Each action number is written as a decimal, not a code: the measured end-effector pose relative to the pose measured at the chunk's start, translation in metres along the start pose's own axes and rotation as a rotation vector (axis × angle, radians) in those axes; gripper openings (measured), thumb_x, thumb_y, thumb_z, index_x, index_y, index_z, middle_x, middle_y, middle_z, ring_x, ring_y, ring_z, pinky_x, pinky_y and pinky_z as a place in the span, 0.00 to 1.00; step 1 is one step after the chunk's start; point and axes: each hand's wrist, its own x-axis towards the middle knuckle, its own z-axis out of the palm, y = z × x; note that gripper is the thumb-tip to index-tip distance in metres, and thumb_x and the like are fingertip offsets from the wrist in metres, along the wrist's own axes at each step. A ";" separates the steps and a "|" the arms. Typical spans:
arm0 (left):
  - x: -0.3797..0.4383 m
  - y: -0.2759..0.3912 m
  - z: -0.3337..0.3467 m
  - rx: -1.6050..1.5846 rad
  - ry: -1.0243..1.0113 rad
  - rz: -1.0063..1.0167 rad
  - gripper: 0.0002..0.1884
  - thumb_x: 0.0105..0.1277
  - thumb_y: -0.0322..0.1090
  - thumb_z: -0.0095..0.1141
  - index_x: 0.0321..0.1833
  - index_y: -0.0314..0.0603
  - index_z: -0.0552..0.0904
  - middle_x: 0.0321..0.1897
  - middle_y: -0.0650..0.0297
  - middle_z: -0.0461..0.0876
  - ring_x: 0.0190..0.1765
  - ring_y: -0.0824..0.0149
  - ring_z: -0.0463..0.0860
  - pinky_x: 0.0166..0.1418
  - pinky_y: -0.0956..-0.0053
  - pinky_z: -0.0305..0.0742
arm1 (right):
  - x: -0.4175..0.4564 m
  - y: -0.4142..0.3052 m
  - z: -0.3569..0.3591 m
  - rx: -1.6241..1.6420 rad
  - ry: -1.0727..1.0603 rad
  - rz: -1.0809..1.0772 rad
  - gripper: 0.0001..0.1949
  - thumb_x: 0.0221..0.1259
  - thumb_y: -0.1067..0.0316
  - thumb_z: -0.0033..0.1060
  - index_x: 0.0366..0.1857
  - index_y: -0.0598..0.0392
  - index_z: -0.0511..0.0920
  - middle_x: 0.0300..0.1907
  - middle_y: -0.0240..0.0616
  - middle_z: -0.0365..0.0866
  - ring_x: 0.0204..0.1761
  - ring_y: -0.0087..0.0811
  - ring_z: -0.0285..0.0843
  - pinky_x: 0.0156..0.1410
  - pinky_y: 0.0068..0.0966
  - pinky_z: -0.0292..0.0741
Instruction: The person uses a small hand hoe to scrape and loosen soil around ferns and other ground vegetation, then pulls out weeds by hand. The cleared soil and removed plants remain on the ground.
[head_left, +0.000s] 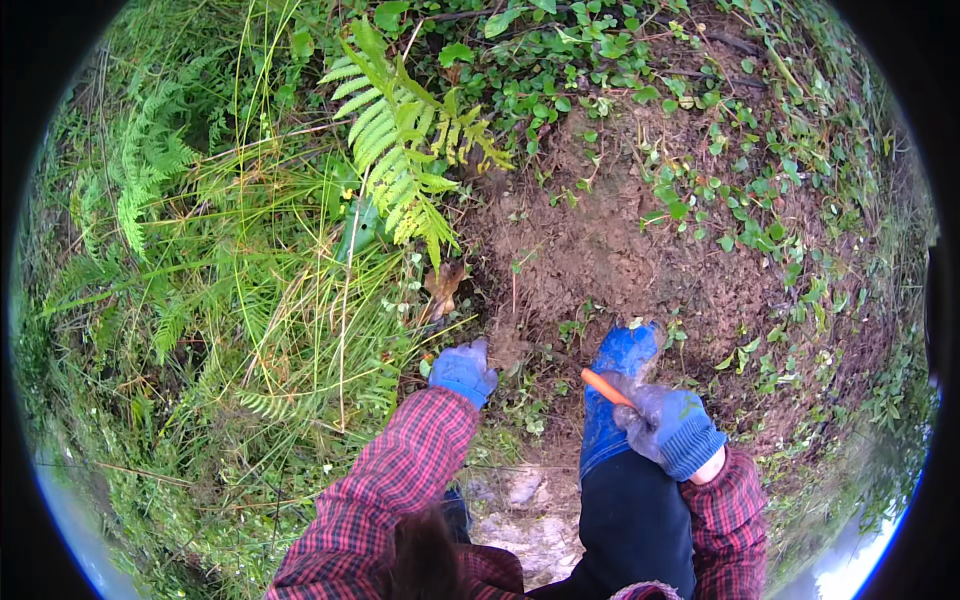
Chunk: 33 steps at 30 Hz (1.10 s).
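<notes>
My right hand (664, 424), in a soiled blue knit glove, grips the orange handle (606, 388) of a hand tool. The handle points up and left, in front of my blue boot (600, 427). I cannot make out the tool's working end against the dark soil. My left hand (461, 369), gloved in blue too, is low at the edge of the long grass (300, 330), beside bare soil. Its fingers are curled and partly out of sight, so whether they hold stems is unclear. A brown withered leaf (444, 289) is just beyond it.
A large fern frond (390, 142) leans over the ground ahead. Bare brown soil (600, 217) slopes up beyond my boot, with leafy creepers (750, 195) on its right. More ferns (142, 165) grow at the left. Pale stones or dirt (525, 517) lie between my legs.
</notes>
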 end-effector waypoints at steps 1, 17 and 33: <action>0.001 -0.003 0.001 -0.045 0.012 0.018 0.25 0.60 0.45 0.60 0.57 0.39 0.76 0.46 0.47 0.85 0.49 0.47 0.84 0.57 0.56 0.78 | 0.002 0.000 0.001 0.098 -0.066 -0.025 0.22 0.66 0.67 0.49 0.65 0.46 0.74 0.37 0.46 0.84 0.35 0.43 0.84 0.35 0.34 0.80; 0.037 0.090 -0.030 -0.368 0.171 -0.267 0.54 0.57 0.56 0.66 0.77 0.34 0.50 0.74 0.48 0.63 0.75 0.50 0.63 0.78 0.58 0.58 | -0.017 0.009 -0.004 -0.060 0.359 -0.011 0.22 0.61 0.67 0.57 0.62 0.46 0.77 0.30 0.44 0.83 0.31 0.46 0.84 0.34 0.37 0.80; 0.025 0.065 -0.033 0.057 -0.147 -0.034 0.18 0.65 0.44 0.59 0.56 0.49 0.80 0.50 0.55 0.85 0.54 0.53 0.84 0.56 0.54 0.80 | 0.004 -0.001 -0.009 -0.336 0.067 -0.051 0.22 0.63 0.61 0.57 0.63 0.46 0.75 0.32 0.46 0.83 0.30 0.47 0.83 0.34 0.41 0.80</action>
